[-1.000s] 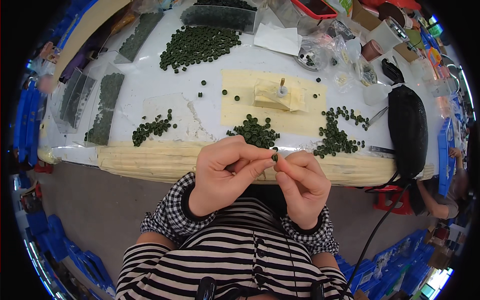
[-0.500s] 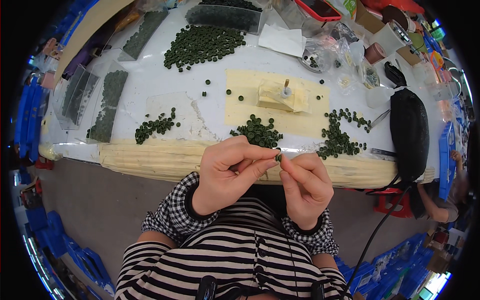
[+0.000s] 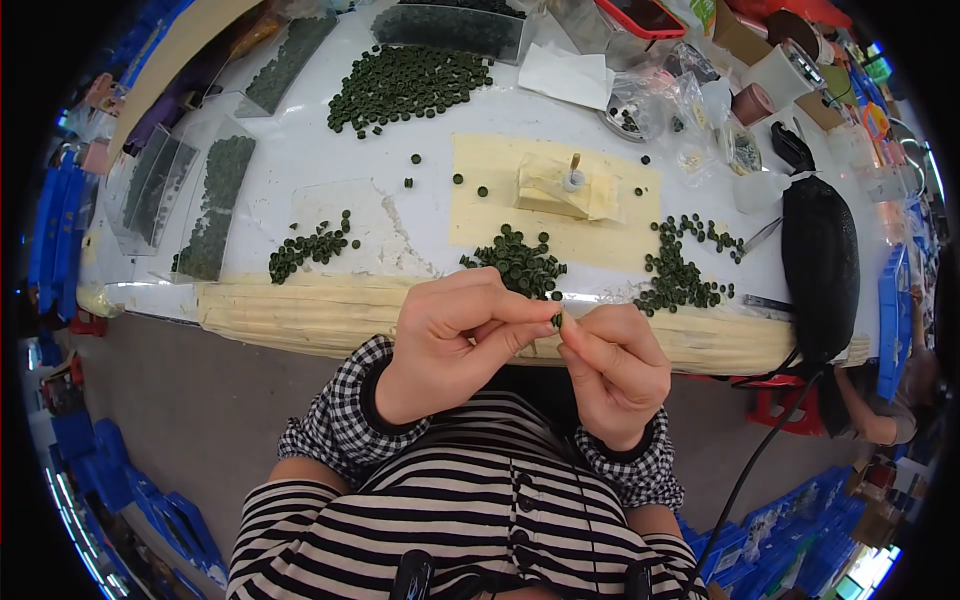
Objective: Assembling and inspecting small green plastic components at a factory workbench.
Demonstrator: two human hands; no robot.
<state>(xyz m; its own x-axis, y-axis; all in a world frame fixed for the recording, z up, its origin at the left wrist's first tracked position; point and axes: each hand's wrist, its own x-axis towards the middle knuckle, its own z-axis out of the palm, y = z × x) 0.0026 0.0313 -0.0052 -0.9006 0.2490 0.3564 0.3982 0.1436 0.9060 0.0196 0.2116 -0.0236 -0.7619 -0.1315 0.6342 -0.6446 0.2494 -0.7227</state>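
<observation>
Between the fingertips of both hands is a small dark green round piece (image 3: 556,321), held just over the table's padded front edge. My left hand (image 3: 450,340) pinches it from the left with thumb and index finger. My right hand (image 3: 618,365) pinches at it from the right; fingertips hide most of it. Right behind the hands lies a heap of similar green pieces (image 3: 515,260). Another heap (image 3: 682,280) is at the right, and a smaller one (image 3: 308,250) at the left. Beyond them a tape-wrapped block with an upright peg (image 3: 552,192) stands on a yellow sheet (image 3: 485,225).
A large pile of green pieces (image 3: 400,90) lies at the back, near clear trays (image 3: 220,205) of more pieces. At the right are tweezers (image 3: 765,233), a black padded object with a cable (image 3: 820,270), a white tissue (image 3: 565,75) and a red-cased phone (image 3: 645,15).
Both hands keep their pinch on the green piece, which sits slightly lower. The wrists and cuffs have spread slightly apart.
</observation>
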